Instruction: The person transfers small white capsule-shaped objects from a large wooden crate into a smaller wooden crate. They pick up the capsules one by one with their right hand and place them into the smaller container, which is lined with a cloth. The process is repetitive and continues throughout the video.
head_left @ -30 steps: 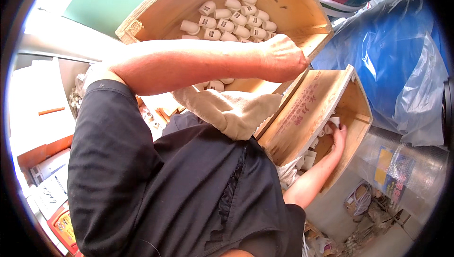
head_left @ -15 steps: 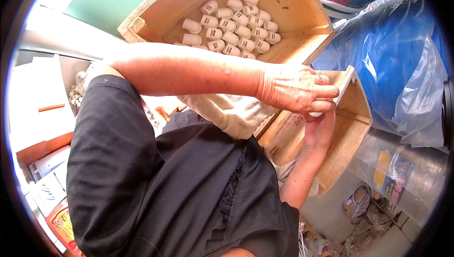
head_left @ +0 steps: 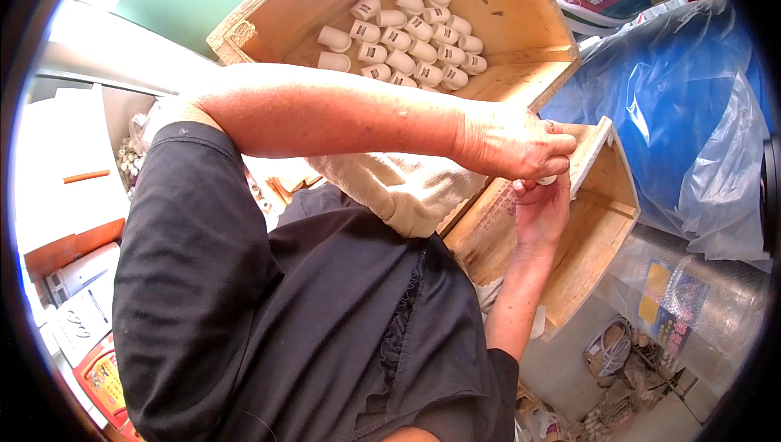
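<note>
My left arm reaches across to the right, and my left hand (head_left: 512, 143) is closed with its fingers curled down over a small white plastic piece (head_left: 547, 180). From below, my right hand (head_left: 543, 210) pinches the same piece; most of it is hidden by the fingers, so its full shape does not show. Both hands meet above the near rim of a smaller wooden box (head_left: 598, 259). Beyond my left forearm a larger wooden box (head_left: 305, 7) holds several rows of white plastic elbow fittings (head_left: 423, 52); the forearm covers part of them.
A beige cloth (head_left: 407, 198) lies below my left forearm. Blue plastic sheeting (head_left: 651, 108) and a clear plastic bag (head_left: 724, 182) are at the right, above a clear-wrapped roll (head_left: 691, 296). Papers and boxes (head_left: 81, 279) stand at the left. Clutter (head_left: 634, 369) lies on the floor.
My left hand has drawn its fingers in tighter and shifted slightly up. The right hand has turned and moved a little upward, with the white piece still between both hands.
</note>
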`<state>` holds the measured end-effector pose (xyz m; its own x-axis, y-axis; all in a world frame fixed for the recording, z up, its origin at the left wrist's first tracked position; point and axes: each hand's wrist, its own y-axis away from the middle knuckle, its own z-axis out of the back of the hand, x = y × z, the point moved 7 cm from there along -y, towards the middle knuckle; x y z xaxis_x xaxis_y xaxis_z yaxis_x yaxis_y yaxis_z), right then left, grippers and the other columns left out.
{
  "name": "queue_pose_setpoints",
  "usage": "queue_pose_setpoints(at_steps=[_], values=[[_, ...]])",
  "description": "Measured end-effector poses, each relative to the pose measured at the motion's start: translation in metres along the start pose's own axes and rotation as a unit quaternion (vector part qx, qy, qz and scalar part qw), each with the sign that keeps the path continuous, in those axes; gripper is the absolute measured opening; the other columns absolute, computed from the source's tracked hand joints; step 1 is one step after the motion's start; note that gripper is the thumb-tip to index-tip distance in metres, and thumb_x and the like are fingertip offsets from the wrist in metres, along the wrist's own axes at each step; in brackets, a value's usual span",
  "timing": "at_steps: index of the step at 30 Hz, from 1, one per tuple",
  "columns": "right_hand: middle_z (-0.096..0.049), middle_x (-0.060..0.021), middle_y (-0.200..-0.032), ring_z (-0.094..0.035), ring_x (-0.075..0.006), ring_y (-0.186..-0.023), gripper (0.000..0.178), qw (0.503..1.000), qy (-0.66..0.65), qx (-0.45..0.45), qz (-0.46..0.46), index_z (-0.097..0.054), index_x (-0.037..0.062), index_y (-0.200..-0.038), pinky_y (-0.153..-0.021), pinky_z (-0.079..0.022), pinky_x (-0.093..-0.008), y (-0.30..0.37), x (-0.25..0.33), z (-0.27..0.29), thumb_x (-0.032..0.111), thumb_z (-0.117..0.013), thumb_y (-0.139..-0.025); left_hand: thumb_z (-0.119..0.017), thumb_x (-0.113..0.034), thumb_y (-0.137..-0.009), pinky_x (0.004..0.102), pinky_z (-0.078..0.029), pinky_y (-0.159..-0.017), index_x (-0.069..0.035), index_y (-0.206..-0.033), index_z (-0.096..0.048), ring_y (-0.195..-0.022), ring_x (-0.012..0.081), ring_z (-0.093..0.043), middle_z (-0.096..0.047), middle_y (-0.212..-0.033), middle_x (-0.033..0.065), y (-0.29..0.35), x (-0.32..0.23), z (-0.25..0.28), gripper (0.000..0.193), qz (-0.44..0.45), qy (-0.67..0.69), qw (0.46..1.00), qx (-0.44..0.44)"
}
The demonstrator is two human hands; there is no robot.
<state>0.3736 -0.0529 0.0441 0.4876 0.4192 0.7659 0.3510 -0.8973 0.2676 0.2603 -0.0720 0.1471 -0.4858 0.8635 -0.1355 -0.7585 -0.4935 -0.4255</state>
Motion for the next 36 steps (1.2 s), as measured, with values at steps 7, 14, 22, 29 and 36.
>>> queue_pose_setpoints(at_steps=[7, 14, 22, 29, 36], values=[[-0.062, -0.0035, -0.086, -0.056, -0.0108, -0.063, 0.036, 0.998, 0.037, -0.053, -0.007, -0.054, 0.0057, -0.115, -0.055, -0.046, -0.023, 0.001, -0.001, 0.009, 0.034, -0.051, -0.093, -0.06, -0.012, -0.072, 0.0312, -0.053, -0.066, -0.003, -0.087, -0.05, -0.092, 0.0209, -0.054, -0.046, -0.094, 0.0095, 0.002, -0.001, 0.0, 0.021, 0.002, -0.04, 0.999, -0.014], [-0.063, -0.0054, -0.082, -0.055, -0.0102, -0.061, 0.044, 0.99, 0.118, -0.049, 0.066, -0.054, 0.0002, -0.108, -0.056, -0.044, -0.0209, 0.0, 0.011, 0.005, 0.04, -0.056, -0.089, -0.061, -0.012, -0.072, 0.0341, -0.053, -0.066, -0.001, -0.086, -0.049, -0.084, 0.024, -0.058, -0.05, -0.088, 0.0096, -0.003, 0.013, 0.009, 0.021, 0.063, -0.045, 0.996, -0.034], [-0.062, -0.006, -0.086, -0.053, -0.0089, -0.064, 0.044, 0.985, 0.118, -0.072, 0.104, -0.051, -0.0014, -0.119, -0.06, -0.043, -0.0202, 0.001, 0.018, 0.0, 0.033, -0.051, -0.092, -0.071, -0.019, -0.069, 0.037, -0.053, -0.069, -0.007, -0.097, -0.057, -0.082, 0.028, -0.064, -0.062, -0.089, 0.0106, 0.011, 0.09, 0.054, 0.034, 0.284, -0.019, 0.956, -0.076], [-0.062, -0.0053, -0.083, -0.053, -0.0088, -0.064, 0.038, 0.989, 0.114, -0.031, 0.088, -0.052, -0.0001, -0.117, -0.059, -0.044, -0.021, -0.006, 0.019, -0.006, 0.029, -0.051, -0.092, -0.065, -0.03, -0.07, 0.0411, -0.051, -0.073, 0.0, -0.091, -0.063, -0.083, 0.034, -0.064, -0.065, -0.088, 0.0193, 0.078, 0.205, 0.094, 0.036, 0.5, -0.15, 0.852, -0.015], [-0.061, -0.0039, -0.08, -0.053, -0.0079, -0.064, 0.034, 0.985, 0.133, -0.052, 0.096, -0.054, 0.0012, -0.113, -0.059, -0.045, -0.0205, -0.001, 0.02, -0.004, 0.027, -0.051, -0.092, -0.069, -0.013, -0.07, 0.039, -0.05, -0.074, -0.003, -0.099, -0.063, -0.086, 0.0302, -0.063, -0.065, -0.09, 0.015, 0.105, 0.236, 0.044, 0.03, 0.604, -0.15, 0.771, 0.138]])
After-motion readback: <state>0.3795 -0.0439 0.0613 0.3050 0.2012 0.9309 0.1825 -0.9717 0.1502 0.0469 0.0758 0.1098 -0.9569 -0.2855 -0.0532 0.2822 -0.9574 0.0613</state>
